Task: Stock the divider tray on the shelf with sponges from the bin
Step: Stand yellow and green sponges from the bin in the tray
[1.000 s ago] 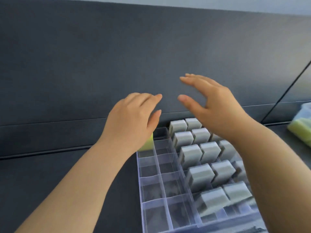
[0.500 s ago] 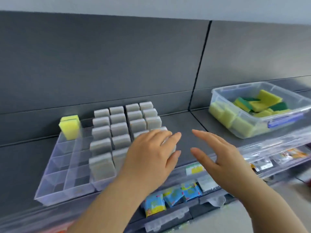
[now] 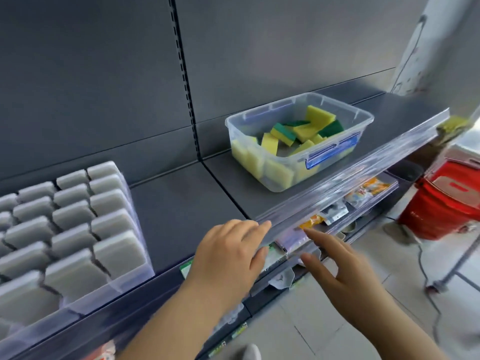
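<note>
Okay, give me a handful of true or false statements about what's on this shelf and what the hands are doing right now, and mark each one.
1. The clear bin holds yellow and green sponges. True.
2. The left hand is holding a sponge. False: it is open and holds nothing.
3. The divider tray sits to the left of the bin on the same shelf. True.
4. The right hand is inside the bin. False: it is open, in front of the shelf's edge, well short of the bin.
5. The bin has a lid on it. False: its top is open.
</note>
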The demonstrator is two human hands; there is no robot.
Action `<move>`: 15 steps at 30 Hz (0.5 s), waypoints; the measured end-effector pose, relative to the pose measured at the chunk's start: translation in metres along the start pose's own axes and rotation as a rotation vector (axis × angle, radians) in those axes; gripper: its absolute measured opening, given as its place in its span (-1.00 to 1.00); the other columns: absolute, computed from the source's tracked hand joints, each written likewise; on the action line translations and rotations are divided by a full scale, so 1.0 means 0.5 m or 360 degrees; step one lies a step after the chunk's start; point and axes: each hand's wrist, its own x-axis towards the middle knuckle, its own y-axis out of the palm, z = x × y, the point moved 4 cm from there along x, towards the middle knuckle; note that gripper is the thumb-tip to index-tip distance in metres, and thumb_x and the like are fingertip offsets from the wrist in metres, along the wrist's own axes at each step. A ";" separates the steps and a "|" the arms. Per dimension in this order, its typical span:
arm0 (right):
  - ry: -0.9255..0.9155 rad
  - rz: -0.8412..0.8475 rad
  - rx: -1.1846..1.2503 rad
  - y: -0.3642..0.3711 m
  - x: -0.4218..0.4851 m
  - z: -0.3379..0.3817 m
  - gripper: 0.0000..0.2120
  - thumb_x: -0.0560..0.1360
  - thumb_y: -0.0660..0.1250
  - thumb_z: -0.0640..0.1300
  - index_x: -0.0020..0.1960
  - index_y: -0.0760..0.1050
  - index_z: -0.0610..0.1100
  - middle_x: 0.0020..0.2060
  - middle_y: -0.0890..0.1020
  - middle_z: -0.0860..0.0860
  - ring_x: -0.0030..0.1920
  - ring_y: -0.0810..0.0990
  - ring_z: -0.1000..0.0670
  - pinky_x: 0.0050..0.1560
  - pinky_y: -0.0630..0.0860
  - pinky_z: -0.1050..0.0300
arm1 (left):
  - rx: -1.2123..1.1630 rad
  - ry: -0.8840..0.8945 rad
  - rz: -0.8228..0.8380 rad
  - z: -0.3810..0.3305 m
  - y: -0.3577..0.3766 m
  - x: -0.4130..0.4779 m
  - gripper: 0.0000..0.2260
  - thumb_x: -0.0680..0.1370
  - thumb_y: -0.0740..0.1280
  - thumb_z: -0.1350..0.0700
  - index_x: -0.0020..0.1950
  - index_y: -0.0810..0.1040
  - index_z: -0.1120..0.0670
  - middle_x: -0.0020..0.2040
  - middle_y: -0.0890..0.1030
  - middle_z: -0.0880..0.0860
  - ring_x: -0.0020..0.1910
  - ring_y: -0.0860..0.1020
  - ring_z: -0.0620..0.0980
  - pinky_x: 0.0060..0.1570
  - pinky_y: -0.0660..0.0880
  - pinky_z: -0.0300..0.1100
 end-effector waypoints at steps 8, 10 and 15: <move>0.0018 -0.0081 -0.0131 -0.137 0.193 -0.086 -0.55 0.33 0.08 0.32 0.22 0.19 0.39 0.12 0.38 0.32 0.15 0.39 0.23 0.11 0.26 0.32 | -0.0082 -0.0054 -0.0069 0.053 0.100 0.228 -0.65 0.51 0.18 0.00 0.21 0.57 0.09 0.00 0.63 -0.03 -0.05 0.58 -0.01 -0.16 0.54 -0.10; 0.0003 -0.0145 -0.0184 -0.196 0.244 -0.101 -0.51 0.33 0.09 0.32 0.26 0.23 0.35 0.13 0.41 0.29 0.13 0.41 0.21 0.09 0.30 0.28 | -0.0089 -0.0050 -0.0093 0.062 0.116 0.298 -0.65 0.52 0.17 -0.01 0.21 0.56 0.08 0.01 0.63 -0.02 -0.03 0.58 -0.01 -0.14 0.53 -0.12; -0.0029 -0.0440 -0.0119 -0.290 0.333 -0.176 -0.63 0.43 0.17 0.34 0.20 0.37 0.29 0.09 0.55 0.21 0.11 0.52 0.15 0.10 0.48 0.08 | -0.0037 0.0040 -0.0069 0.064 0.171 0.450 -0.66 0.52 0.17 0.00 0.19 0.57 0.07 -0.02 0.63 -0.01 -0.10 0.59 0.00 -0.19 0.55 -0.11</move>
